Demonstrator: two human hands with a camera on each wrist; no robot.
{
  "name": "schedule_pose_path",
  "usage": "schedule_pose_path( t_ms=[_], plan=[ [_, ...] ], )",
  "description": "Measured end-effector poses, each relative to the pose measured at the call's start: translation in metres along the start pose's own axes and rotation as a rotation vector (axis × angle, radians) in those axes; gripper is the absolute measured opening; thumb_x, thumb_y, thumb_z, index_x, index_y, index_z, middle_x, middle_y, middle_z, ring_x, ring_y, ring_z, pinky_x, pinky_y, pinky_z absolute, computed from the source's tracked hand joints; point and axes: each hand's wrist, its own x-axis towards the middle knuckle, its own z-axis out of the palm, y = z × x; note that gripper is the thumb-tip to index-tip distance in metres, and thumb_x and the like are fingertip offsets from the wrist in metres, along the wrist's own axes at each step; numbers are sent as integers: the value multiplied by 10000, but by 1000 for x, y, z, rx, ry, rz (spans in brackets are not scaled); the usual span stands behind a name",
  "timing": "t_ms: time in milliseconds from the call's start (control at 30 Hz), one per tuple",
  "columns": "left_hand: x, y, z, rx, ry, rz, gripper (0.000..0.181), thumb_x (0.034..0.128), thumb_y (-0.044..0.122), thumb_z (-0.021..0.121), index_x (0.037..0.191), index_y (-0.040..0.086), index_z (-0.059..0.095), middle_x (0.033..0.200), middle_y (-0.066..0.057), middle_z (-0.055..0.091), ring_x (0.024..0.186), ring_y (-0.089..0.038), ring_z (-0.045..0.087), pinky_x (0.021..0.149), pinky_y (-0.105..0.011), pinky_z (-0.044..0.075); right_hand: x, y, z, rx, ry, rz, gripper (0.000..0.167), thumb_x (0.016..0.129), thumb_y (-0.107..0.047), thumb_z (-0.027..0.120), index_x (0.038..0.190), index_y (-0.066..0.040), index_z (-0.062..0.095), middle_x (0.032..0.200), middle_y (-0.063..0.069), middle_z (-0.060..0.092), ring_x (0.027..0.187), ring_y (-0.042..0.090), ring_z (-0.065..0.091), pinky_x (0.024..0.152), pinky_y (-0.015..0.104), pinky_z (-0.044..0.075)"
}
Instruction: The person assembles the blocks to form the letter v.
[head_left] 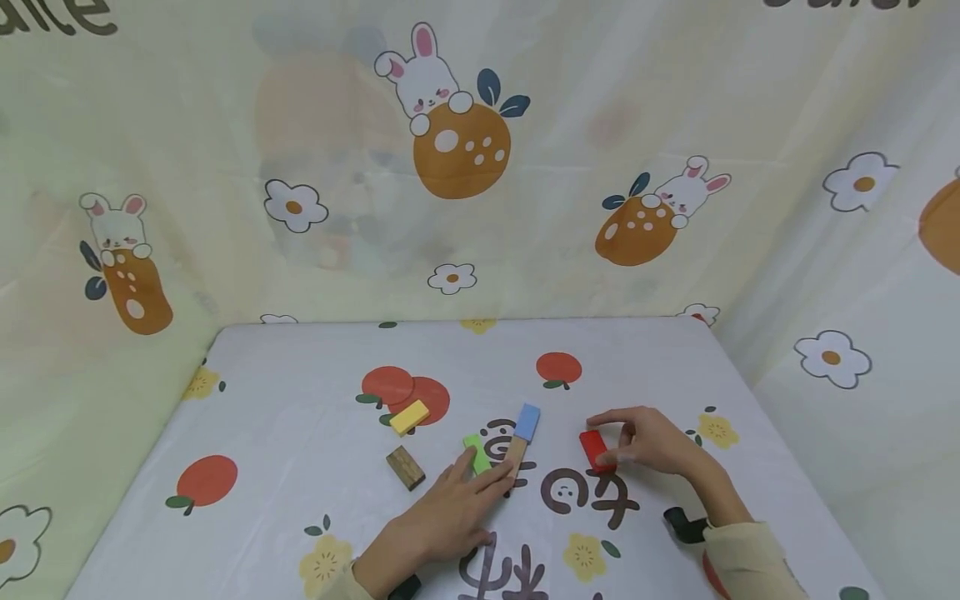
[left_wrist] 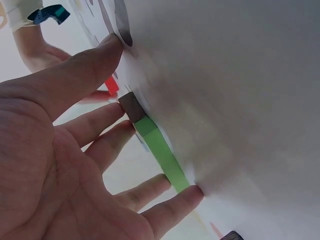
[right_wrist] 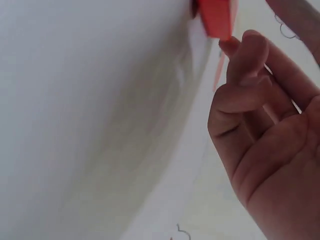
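My left hand [head_left: 450, 517] lies palm down with fingers spread and fairly straight, its tips touching the green block [head_left: 477, 454] and the tan block [head_left: 516, 452]. In the left wrist view the hand [left_wrist: 85, 155] has fingertips along the green block [left_wrist: 162, 155] and a brownish block [left_wrist: 132, 107]. A blue block [head_left: 527, 422] adjoins the tan one's far end. My right hand [head_left: 660, 446] pinches the red block [head_left: 592, 448] between thumb and finger. The right wrist view shows that hand [right_wrist: 275, 130] beside the red block [right_wrist: 217, 19], its other fingers curled.
A yellow block [head_left: 409, 417] and a dark wood-grained block [head_left: 406, 467] lie left of the green one. The tabletop cloth [head_left: 262, 400] bears printed fruit, flowers and lettering. A patterned curtain [head_left: 525, 250] hangs behind and at both sides.
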Motion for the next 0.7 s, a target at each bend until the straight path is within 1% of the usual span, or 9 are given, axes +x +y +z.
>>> schedule_pose_path(
  t_ms=[100, 167, 300, 700],
  plan=[
    [0, -1, 0, 3, -1, -2, 791, 936, 370, 807, 1626, 326, 423, 1759, 172, 261, 1634, -417, 234, 1235, -573, 422, -2, 5, 0, 10, -27, -4, 591, 788, -263, 937, 1340, -191, 738, 772, -7, 618, 740, 155, 562, 609, 240, 450],
    [0, -1, 1, 3, 0, -1, 793, 935, 369, 808, 1626, 327, 422, 1759, 173, 262, 1634, -418, 234, 1237, -571, 420, -3, 7, -1, 8, -37, -21, 598, 781, -235, 939, 1341, -190, 737, 767, -7, 623, 737, 152, 573, 608, 239, 457],
    [0, -1, 1, -7, -3, -2, 796, 935, 368, 808, 1628, 332, 418, 1759, 179, 256, 1638, -418, 225, 1244, -573, 409, -4, 10, -1, 5, -39, -49, 586, 785, -201, 933, 1338, -192, 740, 782, -9, 628, 748, 149, 578, 614, 229, 465],
    [0, -1, 0, -13, -6, -4, 800, 934, 367, 810, 1629, 335, 415, 1759, 186, 250, 1640, -410, 220, 1258, -566, 393, -4, 17, 1, 13, -45, -66, 612, 791, -166, 925, 1368, -201, 725, 765, -14, 626, 744, 133, 578, 613, 221, 466]
  ],
)
